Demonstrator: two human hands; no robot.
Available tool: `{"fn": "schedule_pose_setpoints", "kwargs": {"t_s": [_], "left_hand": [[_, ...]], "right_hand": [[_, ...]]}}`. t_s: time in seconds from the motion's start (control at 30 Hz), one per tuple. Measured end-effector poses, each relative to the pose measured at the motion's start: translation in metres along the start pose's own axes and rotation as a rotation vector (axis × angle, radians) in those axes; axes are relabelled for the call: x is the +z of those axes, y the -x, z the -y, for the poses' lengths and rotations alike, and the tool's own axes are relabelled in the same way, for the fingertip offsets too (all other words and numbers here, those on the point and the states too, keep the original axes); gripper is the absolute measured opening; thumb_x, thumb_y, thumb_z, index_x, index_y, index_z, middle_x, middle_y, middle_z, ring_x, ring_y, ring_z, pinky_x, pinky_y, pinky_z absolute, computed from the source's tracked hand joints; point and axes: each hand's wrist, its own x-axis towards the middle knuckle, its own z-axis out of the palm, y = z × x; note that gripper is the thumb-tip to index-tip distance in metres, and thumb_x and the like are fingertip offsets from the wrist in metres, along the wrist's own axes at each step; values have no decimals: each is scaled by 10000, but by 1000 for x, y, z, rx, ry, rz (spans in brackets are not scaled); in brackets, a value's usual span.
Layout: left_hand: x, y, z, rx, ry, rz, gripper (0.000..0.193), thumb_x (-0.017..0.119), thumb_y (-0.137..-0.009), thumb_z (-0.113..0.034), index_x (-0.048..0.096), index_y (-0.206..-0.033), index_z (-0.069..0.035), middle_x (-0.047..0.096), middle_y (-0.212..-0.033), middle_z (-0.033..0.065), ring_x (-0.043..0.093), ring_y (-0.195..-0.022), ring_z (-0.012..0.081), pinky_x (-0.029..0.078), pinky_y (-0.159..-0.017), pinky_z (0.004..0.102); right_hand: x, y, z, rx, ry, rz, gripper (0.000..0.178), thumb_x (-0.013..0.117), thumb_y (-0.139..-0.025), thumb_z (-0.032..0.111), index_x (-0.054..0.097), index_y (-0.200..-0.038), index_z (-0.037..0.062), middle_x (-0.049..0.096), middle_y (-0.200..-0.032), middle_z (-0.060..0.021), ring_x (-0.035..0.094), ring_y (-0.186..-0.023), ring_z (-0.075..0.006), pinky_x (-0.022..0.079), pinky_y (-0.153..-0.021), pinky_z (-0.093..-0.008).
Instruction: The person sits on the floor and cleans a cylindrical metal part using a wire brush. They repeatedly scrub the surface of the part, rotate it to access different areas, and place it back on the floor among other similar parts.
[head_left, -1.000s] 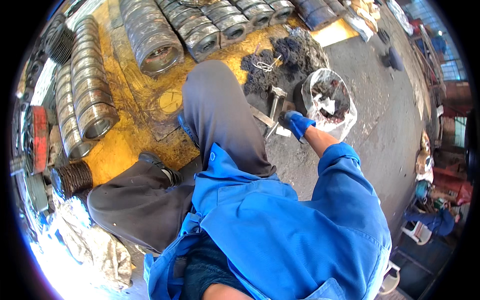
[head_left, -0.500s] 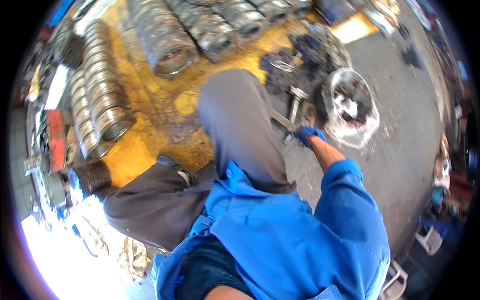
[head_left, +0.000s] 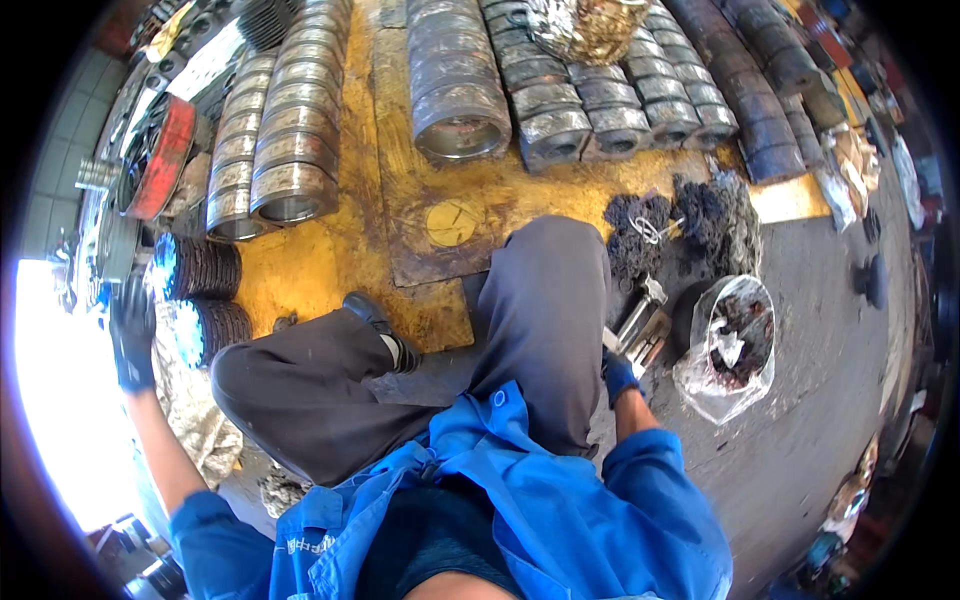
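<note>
My left hand [head_left: 132,335], in a dark glove, reaches out at the far left with its fingers stretched and together. It is beside two short stacks of ridged dark discs [head_left: 205,268], and I see nothing in it. My right hand [head_left: 620,378], in a blue glove, is low beside my right knee, which partly covers it. Its fingers look closed at a pale flat metal piece, whose kind I cannot make out. Just beyond lies a metal tool with a hammer-like head [head_left: 652,292], near a metal block [head_left: 652,335].
A clear plastic bag [head_left: 725,400] with dark scraps stands right of my right hand. Dark greasy rags [head_left: 715,225] lie beyond it. Rows of metal rings [head_left: 455,75] rest on the yellow floor plate [head_left: 400,310]. A red metal part [head_left: 163,158] is at the left.
My view has swung left and up. My left hand, unseen before, is now stretched out at the left. The right hand stays near the metal tools, now closer to my knee.
</note>
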Motion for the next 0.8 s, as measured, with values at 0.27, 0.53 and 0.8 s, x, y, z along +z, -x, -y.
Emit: {"fn": "schedule_pose_setpoints", "kwargs": {"t_s": [0.27,0.53,0.8], "left_hand": [[282,-108,-279,-571,1418,496,396,498,-1043,-399,611,-1276,-99,664,-1276,98,633,-1070,202,500,-921,372],[480,-105,-366,-923,1588,740,647,645,-907,-600,518,-1275,-84,575,-1297,100,574,-1162,293,421,-1047,494],[581,-171,-385,-1157,2043,348,689,635,-923,-596,500,-1399,-117,548,-1423,89,574,-1236,289,467,-1028,490]], "right_hand": [[-51,65,48,-289,-489,52,190,706,-925,254,654,-1047,117,697,-846,-88,677,-694,-232,579,-620,-397],[-69,224,293,-1149,-409,-106,485,578,-995,395,542,-1369,89,686,-1003,-52,633,-772,-159,510,-681,-299],[73,177,523,-1010,-395,777,754,649,-923,415,390,-1507,16,670,-942,-77,602,-797,-196,519,-717,-409]]}}
